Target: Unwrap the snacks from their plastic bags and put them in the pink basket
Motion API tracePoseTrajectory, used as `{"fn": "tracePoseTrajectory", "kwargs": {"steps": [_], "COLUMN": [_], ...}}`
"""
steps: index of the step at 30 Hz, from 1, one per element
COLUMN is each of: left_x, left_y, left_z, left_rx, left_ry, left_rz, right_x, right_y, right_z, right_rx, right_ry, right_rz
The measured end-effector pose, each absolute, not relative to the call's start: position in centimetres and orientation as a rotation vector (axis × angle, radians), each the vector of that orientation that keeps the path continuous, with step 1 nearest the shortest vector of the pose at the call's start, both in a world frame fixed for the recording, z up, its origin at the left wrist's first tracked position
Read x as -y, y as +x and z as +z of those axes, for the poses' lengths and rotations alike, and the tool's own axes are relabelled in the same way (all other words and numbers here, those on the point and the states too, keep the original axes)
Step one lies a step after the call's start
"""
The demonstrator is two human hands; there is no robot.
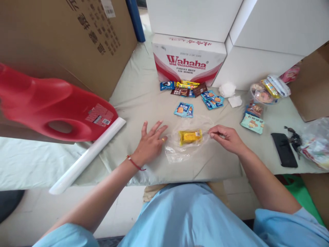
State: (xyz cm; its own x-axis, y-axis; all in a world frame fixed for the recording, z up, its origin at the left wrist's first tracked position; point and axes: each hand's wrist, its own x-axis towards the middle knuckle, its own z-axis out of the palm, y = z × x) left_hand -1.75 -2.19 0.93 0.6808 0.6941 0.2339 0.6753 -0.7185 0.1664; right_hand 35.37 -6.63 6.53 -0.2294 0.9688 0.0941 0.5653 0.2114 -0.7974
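Observation:
A yellow snack packet (190, 137) lies on, or inside, a thin clear plastic bag (177, 155) spread on the cloth-covered table; which of the two I cannot tell. To its left, my left hand (151, 142) is flat with fingers spread, its fingertips at the bag's left side. My right hand (227, 138) pinches the bag's right edge between thumb and fingers. Just beyond the bag are light-blue snack sachets (183, 109).
Several packets, including a brown sachet (200, 90), line the Wahaha carton (189, 61). Left stand a red jug (77, 103) and a white roll (88, 156). Rightward lie crumpled tissue (227, 90), a snack tub (264, 94), a green packet (252, 124), a phone (284, 150) and keys (295, 140).

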Motion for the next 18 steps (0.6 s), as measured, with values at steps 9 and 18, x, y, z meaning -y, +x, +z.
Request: {"fn": "tracePoseTrajectory", "kwargs": {"steps": [9, 18], "left_x": [3.3, 4.3], "left_y": [-2.6, -0.7], "left_z": [1.1, 2.5], "left_rx": [-1.183, -0.753], "left_ry": [2.646, 2.767], "left_rz": [0.565, 0.349], "right_x": [5.4, 5.2], "right_y": [35.4, 35.7], "right_z": [6.2, 6.1], "right_rx": [1.616, 1.581], "right_ry": [-1.579, -1.567], "right_rz": [1.091, 1.140]}}
